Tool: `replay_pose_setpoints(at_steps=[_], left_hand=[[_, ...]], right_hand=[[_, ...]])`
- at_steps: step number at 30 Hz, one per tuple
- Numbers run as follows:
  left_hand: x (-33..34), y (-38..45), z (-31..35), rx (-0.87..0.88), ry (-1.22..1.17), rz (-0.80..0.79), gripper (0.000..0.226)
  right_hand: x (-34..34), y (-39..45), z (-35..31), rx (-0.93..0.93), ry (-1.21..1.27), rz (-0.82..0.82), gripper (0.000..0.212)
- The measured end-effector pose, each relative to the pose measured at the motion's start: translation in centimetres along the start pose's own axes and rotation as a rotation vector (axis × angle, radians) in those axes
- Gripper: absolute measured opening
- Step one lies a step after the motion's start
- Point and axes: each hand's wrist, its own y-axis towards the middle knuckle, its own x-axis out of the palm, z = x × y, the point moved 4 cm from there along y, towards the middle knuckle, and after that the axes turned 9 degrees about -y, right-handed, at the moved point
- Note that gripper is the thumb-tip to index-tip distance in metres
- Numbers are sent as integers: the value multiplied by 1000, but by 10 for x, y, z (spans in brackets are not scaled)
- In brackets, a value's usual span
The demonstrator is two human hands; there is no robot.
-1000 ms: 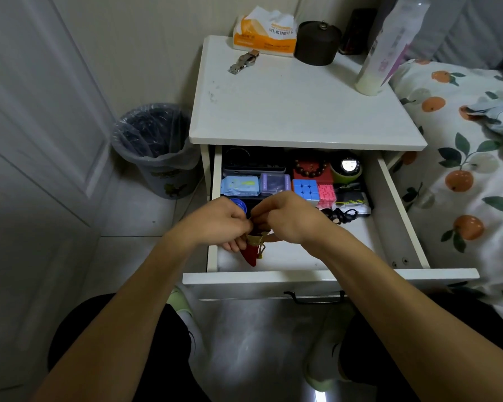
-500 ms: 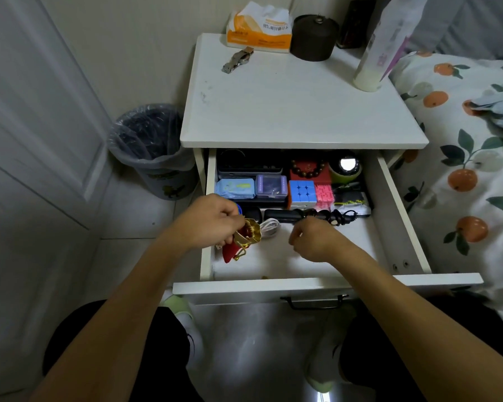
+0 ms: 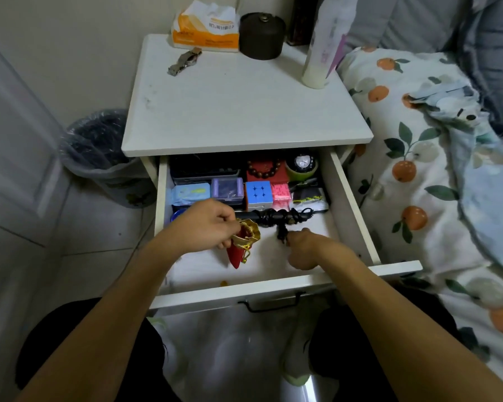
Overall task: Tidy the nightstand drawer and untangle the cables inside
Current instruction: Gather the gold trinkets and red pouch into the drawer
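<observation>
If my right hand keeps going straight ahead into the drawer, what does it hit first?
Most likely the tangled black cable, whose hanging end the right hand already pinches. Beyond that sits the pink box, though depth is hard to judge.

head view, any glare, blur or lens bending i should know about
Head view: wide-angle bending bows the door and bed edge outward; a bright glare patch sits on the floor between the feet; the black cable by the right hand is soft, and the left hand with its red pouch is slightly smeared.
</observation>
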Motion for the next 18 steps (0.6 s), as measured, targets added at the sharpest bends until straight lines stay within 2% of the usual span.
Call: replay_pose_setpoints(at_steps=[9,12,18], left_hand=[[-3,-7,-1,-18,-20,25,25],[-6,-11,-3,-19,-18,33,24],[-7,-12,-6,-49,-8,28,22]], right_hand=[[11,3,-31,-232,-37,-108,47],[10,2,-27,-230,26,-40,46],[-3,2,-6,-193,125,92,58]])
